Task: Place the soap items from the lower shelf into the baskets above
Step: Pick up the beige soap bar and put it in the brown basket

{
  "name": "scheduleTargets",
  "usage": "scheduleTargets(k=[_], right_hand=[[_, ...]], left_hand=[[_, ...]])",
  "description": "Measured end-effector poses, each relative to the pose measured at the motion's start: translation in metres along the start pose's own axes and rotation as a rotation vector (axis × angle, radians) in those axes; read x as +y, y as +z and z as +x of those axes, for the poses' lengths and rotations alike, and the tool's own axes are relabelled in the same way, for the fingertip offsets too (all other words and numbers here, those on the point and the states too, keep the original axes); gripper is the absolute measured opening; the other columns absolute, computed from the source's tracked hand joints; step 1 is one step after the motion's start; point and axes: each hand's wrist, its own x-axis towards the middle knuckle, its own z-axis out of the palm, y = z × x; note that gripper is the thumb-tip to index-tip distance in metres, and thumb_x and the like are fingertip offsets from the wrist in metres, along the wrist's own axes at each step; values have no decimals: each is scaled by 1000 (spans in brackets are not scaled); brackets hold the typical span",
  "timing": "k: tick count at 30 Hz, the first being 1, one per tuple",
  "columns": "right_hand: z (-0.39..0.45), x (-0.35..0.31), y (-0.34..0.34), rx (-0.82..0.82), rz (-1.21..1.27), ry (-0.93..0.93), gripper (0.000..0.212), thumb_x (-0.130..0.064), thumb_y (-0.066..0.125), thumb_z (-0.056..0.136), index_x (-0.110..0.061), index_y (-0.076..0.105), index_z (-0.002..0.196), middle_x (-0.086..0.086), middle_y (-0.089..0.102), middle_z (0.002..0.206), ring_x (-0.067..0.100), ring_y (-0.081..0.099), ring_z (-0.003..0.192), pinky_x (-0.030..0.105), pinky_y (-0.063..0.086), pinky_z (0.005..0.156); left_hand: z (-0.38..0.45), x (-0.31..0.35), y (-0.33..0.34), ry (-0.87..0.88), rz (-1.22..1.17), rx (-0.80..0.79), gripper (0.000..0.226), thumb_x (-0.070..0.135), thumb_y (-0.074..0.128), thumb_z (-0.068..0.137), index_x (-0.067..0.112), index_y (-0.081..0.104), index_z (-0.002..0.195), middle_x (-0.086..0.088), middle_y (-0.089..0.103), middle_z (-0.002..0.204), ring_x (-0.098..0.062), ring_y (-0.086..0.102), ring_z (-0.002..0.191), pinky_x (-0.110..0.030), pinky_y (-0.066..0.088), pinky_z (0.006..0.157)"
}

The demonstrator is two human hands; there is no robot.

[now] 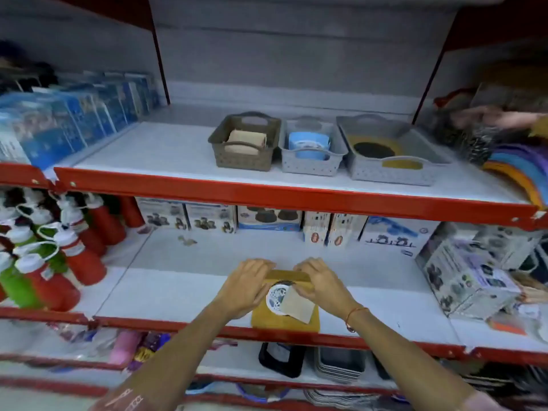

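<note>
A mustard-yellow soap item [284, 320] lies at the front edge of the lower shelf [178, 295], with a round white label and a pale card on its top. Both hands reach in palm-down with forearms stretched forward. The left hand [246, 287] curls over the item's far left corner, fingers bent onto its rear edge; the right hand [321, 284], a thin bracelet on its wrist, grips the far right corner the same way. Both are closed on the item, which rests on the shelf. On the shelf above stand three baskets: a brown basket [244, 160], a small grey basket [311, 164] and a wide grey basket [388, 173], each already holding something.
</note>
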Motion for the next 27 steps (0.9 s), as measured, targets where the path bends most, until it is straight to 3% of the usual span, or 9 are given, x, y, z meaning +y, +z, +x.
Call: scheduleTargets(k=[3, 6, 10, 21, 24, 27], right_hand=[[4, 21, 16, -317, 58, 145, 77, -48, 70, 80, -13, 43, 143, 7, 42, 146, 26, 33, 137, 33, 31, 113], [4, 35, 32, -410, 50, 185, 91, -54, 75, 70, -14, 40, 144, 9, 38, 150, 28, 29, 139, 35, 31, 115], [10, 45, 49, -452, 39, 190, 103, -58, 77, 64, -12, 34, 147, 7, 38, 148, 27, 29, 140, 35, 31, 116], [18, 46, 58, -371, 151, 205, 93, -49, 73, 63, -18, 38, 144, 2, 45, 136, 21, 39, 131, 28, 40, 108], [20, 39, 50, -353, 205, 208, 100, -49, 75, 64, -18, 33, 148, 2, 41, 143, 20, 37, 136, 28, 38, 110], [22, 27, 34, -317, 254, 183, 99, -48, 76, 64, -22, 32, 148, -1, 43, 143, 19, 36, 135, 29, 37, 110]], left_hand=[[4, -8, 24, -125, 6, -302, 64, 47, 32, 98, 9, 21, 149, -8, 23, 158, -17, 18, 145, -33, 8, 120], [7, -8, 43, -182, 35, -499, 80, 54, 36, 94, 7, 5, 151, -8, -1, 161, -15, -2, 149, -38, -4, 121], [12, -12, 59, -212, 68, -614, 91, 59, 39, 90, 8, -6, 150, -10, -11, 160, -17, -10, 148, -39, -8, 121], [11, -23, 73, -242, 28, -612, 87, 59, 34, 91, 10, -5, 151, -7, -10, 161, -15, -11, 148, -37, -9, 120], [9, -24, 63, -260, -13, -548, 82, 62, 22, 92, 10, 1, 151, -6, -1, 162, -13, -4, 148, -33, -7, 119], [4, -24, 46, -300, -78, -439, 94, 71, 1, 78, 14, 18, 150, -3, 19, 160, -12, 11, 147, -31, 1, 121]])
